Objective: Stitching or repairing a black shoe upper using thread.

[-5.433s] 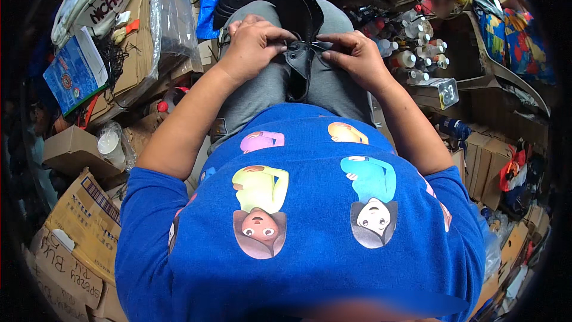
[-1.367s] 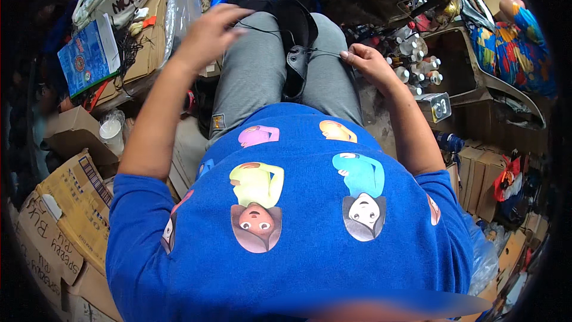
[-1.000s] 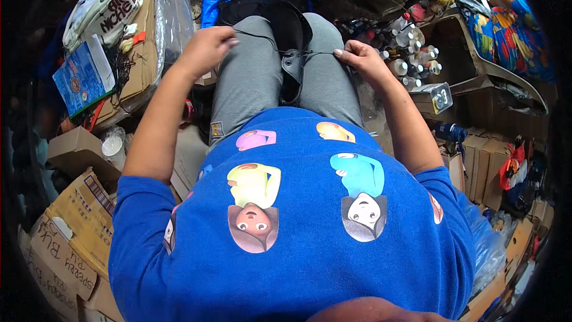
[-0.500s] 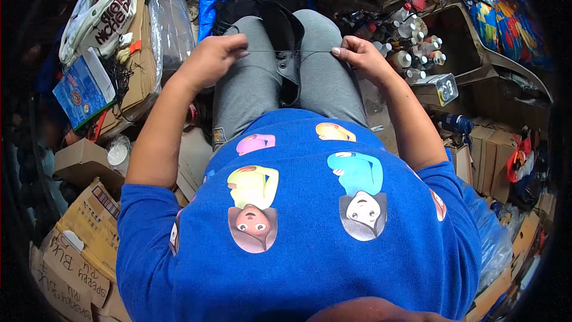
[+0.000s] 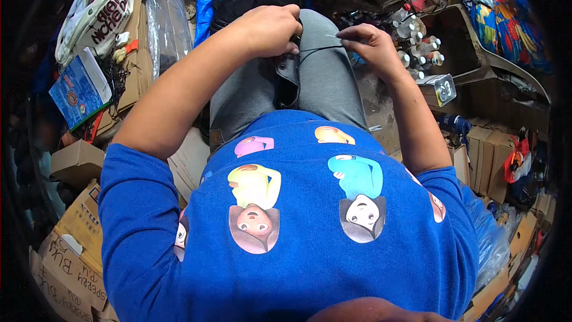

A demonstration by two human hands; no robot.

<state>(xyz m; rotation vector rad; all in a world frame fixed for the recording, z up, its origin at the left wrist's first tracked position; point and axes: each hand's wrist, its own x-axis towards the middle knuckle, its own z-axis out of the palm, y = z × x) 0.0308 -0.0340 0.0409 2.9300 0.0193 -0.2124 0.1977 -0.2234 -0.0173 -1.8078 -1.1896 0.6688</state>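
Note:
A black leather shoe piece with eyelets (image 5: 288, 77) stands between my grey-trousered thighs. My left hand (image 5: 271, 31) covers its upper part, fingers bent and closed at its edge; what lies under the fingertips is hidden. Out to the right, over my right thigh, my right hand (image 5: 369, 48) pinches black thread (image 5: 322, 49), which runs in loops from the leather. At those fingertips a thin pale sliver, possibly a needle, sticks out to the left.
Small bottles with white caps (image 5: 426, 50) crowd the right side, near a clear container (image 5: 440, 88). On the left are flattened cardboard (image 5: 132, 77), a blue booklet (image 5: 80, 90) and an open carton (image 5: 77, 164). Blue plastic sheeting (image 5: 208, 0) lies beyond my knees.
My left hand has moved right and away from me, onto the leather piece. The thread, stretched between both hands before, now hangs in loose loops toward my right hand, which has turned.

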